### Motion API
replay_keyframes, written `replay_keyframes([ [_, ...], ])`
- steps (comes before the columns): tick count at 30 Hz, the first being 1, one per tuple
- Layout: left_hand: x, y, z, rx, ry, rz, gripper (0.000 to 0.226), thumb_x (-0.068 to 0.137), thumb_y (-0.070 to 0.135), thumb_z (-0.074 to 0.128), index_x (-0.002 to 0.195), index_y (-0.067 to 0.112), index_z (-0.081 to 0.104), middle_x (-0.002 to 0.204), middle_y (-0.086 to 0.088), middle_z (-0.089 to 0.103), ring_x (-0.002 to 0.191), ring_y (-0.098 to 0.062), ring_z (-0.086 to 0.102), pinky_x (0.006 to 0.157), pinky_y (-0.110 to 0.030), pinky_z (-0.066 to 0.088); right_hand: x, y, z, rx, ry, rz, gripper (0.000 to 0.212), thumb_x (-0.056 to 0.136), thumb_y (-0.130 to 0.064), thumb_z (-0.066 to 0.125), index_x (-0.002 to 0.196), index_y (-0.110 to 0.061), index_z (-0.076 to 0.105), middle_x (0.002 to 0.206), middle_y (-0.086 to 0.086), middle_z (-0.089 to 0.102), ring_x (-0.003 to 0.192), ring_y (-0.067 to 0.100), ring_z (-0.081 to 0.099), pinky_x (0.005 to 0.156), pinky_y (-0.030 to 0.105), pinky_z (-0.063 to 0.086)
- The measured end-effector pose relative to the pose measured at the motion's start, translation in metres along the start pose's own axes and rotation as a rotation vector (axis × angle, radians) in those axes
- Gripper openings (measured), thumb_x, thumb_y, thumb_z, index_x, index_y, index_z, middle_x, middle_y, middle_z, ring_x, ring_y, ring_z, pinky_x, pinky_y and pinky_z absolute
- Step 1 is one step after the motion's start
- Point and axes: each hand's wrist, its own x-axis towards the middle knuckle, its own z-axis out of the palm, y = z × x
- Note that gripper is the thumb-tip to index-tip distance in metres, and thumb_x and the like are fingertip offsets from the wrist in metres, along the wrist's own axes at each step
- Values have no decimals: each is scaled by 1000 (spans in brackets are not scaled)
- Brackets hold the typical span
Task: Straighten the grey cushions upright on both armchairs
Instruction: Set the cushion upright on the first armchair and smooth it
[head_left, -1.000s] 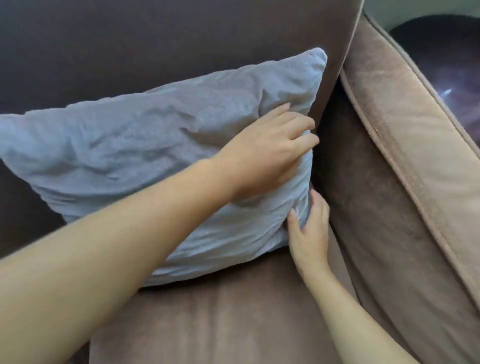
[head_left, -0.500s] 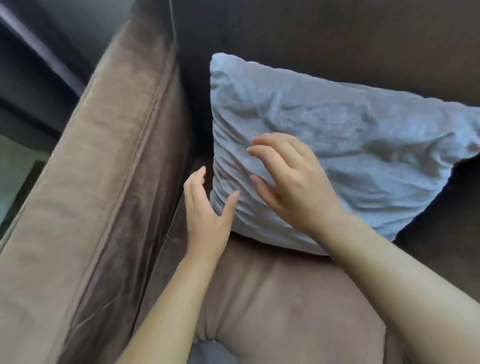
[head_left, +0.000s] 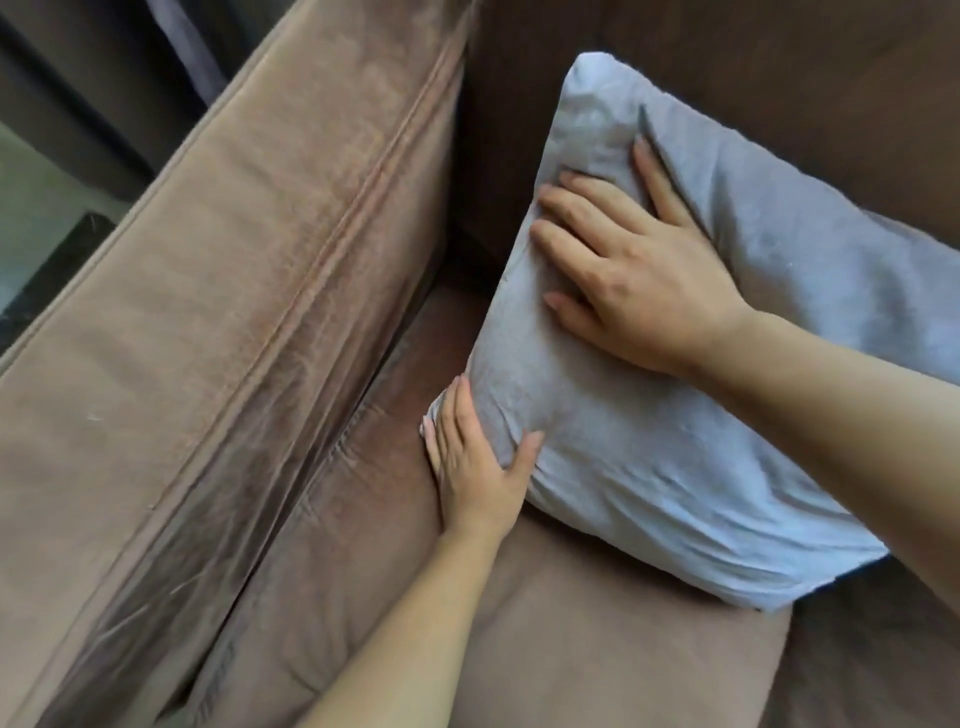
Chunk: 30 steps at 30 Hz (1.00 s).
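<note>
A wrinkled grey cushion (head_left: 675, 493) leans tilted against the dark brown backrest (head_left: 753, 78) of a brown armchair, its lower edge on the seat (head_left: 597, 649). My left hand (head_left: 478, 462) clasps the cushion's lower left corner, thumb on the front and fingers along the side edge. My right hand (head_left: 639, 275) lies flat on the cushion's upper left face, fingers spread and reaching its left edge. The cushion's right end runs out of the frame behind my right forearm.
The armchair's broad padded left armrest (head_left: 234, 338) runs diagonally just left of the cushion, with a narrow gap between them. Beyond it, a pale floor (head_left: 36, 208) and dark furniture (head_left: 78, 62) show at the upper left.
The view swung from the cushion's right side to its left side. My left hand, hovering open half a second ago, has closed on the lower left corner. My right hand slid higher on the face.
</note>
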Motion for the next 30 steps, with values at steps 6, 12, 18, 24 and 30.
replay_keyframes([
  [6, 5, -3, 1, 18, -63, -22, 96, 83, 70, 46, 156, 13, 22, 161, -2, 31, 150, -17, 25, 125, -38, 2, 8, -12, -10, 126, 25, 41, 46, 96, -30, 47, 133, -6, 58, 150, 16, 49, 141, 33, 44, 125, 56, 12],
  [12, 24, -17, -54, -33, -241, 41, 65, 96, 56, 34, 147, 17, 43, 148, 2, 49, 141, -17, 38, 114, -36, 27, 42, 8, -61, 174, 232, 363, 37, 90, -22, 50, 123, -8, 59, 136, 14, 56, 117, 37, 55, 87, 47, 40],
  [18, 47, -41, -75, 15, -260, -168, 31, 94, 2, 57, 123, 8, 64, 108, -6, 61, 81, -5, 56, 81, -17, 39, 77, 24, -68, 308, 20, 521, 43, 97, -42, 56, 122, -7, 53, 125, 16, 57, 117, 39, 52, 80, 44, 41],
  [24, 43, -51, -76, 102, -310, -103, 13, 88, 1, 66, 81, 12, 65, 80, 4, 54, 66, -3, 48, 65, -22, 33, 75, 33, -67, 351, 140, 624, 22, 93, -28, 52, 104, -11, 59, 114, 13, 63, 108, 41, 56, 82, 47, 43],
  [30, 33, -62, -88, 190, -319, -111, 14, 87, 2, 67, 78, 12, 63, 78, 6, 48, 69, -17, 49, 66, -30, 34, 79, 51, -75, 349, 223, 721, 26, 89, -36, 53, 102, -15, 62, 114, 8, 67, 110, 36, 56, 84, 42, 42],
])
